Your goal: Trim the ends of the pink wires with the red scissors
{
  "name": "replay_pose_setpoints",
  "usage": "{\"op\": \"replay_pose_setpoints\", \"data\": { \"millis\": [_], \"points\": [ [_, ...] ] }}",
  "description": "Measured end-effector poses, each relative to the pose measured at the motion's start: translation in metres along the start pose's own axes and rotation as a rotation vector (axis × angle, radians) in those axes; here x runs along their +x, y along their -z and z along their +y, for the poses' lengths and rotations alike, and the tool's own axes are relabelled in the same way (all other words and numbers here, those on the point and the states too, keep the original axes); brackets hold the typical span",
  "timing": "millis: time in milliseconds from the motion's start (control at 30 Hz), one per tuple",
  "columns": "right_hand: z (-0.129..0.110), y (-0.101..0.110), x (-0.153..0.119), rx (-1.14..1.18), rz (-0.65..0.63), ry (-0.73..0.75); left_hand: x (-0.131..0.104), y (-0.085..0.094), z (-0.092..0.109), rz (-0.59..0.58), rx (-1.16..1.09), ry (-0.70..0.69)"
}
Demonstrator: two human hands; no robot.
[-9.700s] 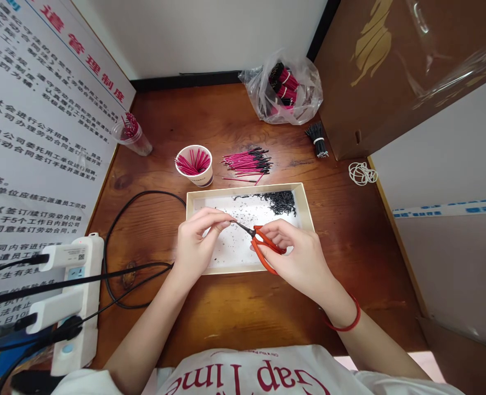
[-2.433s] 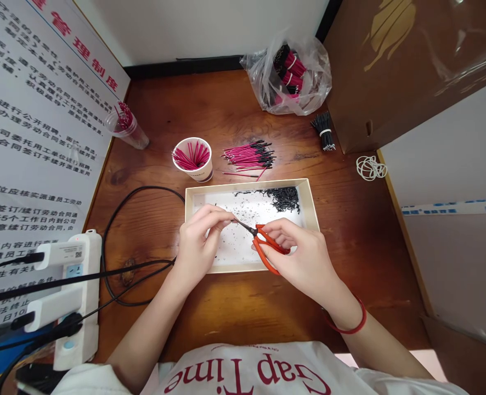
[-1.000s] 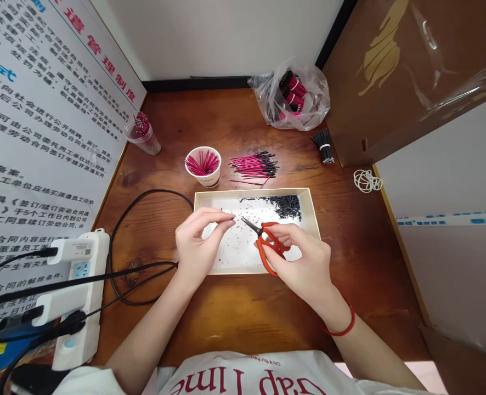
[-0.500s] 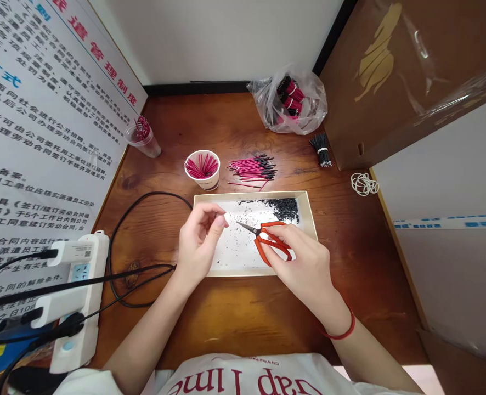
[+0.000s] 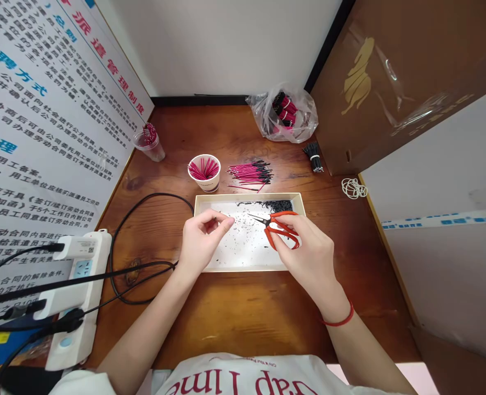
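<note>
Over the shallow white box point(image 5: 243, 269), my left hand point(image 5: 204, 238) is closed in a pinch. A tiny dark bit shows between its fingers, too small to name. My right hand point(image 5: 309, 252) grips small orange-red-handled scissors point(image 5: 282, 229), their thin blades pointing left toward my left fingertips without touching them. Small clippings lie scattered on the box floor, and a heap of short black pieces point(image 5: 282, 206) fills its far right corner. Just beyond the box lies a pile of red and black wires point(image 5: 251, 173), beside a paper cup point(image 5: 204, 178) of red wires.
A plastic cup point(image 5: 152, 148) with red wires stands at the back left. Behind the pile sit a clear bag point(image 5: 263, 115) of wire bundles, a tied black bundle point(image 5: 314, 157) and white bands point(image 5: 354, 188). A power strip point(image 5: 82, 307) and black cables occupy the left side.
My left thumb and fingers have drawn together into a pinch. My right hand with the scissors has shifted slightly right and up, and the whole view has tilted a little.
</note>
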State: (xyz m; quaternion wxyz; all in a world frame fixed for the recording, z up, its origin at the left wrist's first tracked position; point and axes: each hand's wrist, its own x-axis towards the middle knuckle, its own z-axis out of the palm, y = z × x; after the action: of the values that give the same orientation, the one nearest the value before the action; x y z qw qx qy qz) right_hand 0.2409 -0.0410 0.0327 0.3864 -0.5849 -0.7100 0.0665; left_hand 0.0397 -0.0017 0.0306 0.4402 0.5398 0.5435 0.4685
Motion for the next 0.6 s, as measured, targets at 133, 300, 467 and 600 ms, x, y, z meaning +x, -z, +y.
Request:
{"op": "replay_pose_setpoints", "data": {
  "millis": [133, 300, 467, 600],
  "points": [
    [-0.0014, -0.0001, 0.0000, 0.029, -0.021, 0.004, -0.0012, -0.0020, 0.0003, 0.016, 0.005, -0.009],
    [-0.0032, -0.0018, -0.0005, 0.029, -0.062, 0.035, -0.0003, -0.0022, 0.0008, -0.054, 0.023, -0.039],
    [-0.0065, -0.0058, -0.0022, 0.002, -0.086, 0.133, 0.0004, -0.0018, -0.0017, -0.184, 0.095, -0.052],
    [-0.0037, -0.0050, -0.0020, -0.008, -0.081, 0.125, 0.0006, -0.0005, -0.0030, -0.116, 0.104, -0.045]
  ]
}}
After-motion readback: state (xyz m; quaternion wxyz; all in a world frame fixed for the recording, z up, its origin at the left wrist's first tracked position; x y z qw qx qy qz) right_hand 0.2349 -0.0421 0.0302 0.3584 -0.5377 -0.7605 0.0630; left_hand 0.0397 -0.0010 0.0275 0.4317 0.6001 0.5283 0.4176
